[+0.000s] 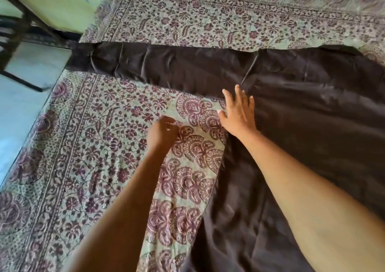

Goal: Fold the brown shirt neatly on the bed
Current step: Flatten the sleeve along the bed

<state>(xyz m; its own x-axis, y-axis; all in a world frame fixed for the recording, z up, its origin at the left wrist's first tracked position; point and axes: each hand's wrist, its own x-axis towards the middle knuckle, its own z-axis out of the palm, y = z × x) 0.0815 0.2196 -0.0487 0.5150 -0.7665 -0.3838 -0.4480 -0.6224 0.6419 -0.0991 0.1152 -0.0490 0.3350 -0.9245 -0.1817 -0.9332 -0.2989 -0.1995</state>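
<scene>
The brown shirt (302,130) lies spread flat on the bed, its body filling the right side. One long sleeve (145,67) stretches out to the left, its cuff reaching the bed's left edge. My right hand (239,111) rests flat with fingers spread at the shirt's left side seam, just below the armpit. My left hand (164,132) hovers over the bedsheet to the left of the shirt, fingers curled in and holding nothing that I can see.
A floral-patterned bedsheet (93,147) in green and maroon covers the bed. The bed's left edge drops to a pale tiled floor (18,109). A dark metal frame (12,42) stands at the upper left by a yellow-green wall.
</scene>
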